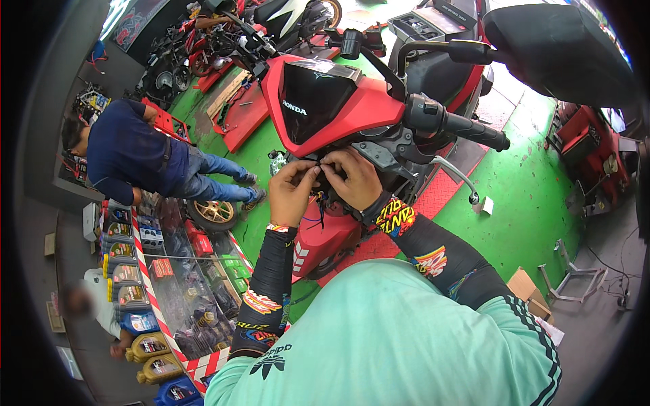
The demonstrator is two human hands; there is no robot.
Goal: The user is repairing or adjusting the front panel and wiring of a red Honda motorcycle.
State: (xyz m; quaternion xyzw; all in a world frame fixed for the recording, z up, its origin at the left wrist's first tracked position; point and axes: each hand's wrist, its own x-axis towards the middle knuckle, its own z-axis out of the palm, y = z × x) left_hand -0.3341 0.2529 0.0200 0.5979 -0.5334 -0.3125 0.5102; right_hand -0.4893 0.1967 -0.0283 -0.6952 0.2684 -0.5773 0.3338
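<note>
Both my hands meet at the front of a red and black motorcycle, just below its front cowl (318,108). The fingertips of my left hand (291,193) are pinched together, and my right hand (353,179) pinches right beside them. Something small and dark sits between the fingertips, too small to make out. Dark and blue wires (313,215) hang below my hands, above the red front fender (326,243). To the right of my hands are the black handlebar grip (474,130) and a silver brake lever (455,174).
A black mirror (562,54) juts out at upper right. At left, a person in dark blue (145,152) stands by a glass display case (193,298) lined with oil bottles (128,274). Another person sits behind it. A metal stand (575,274) and cardboard (528,291) lie right.
</note>
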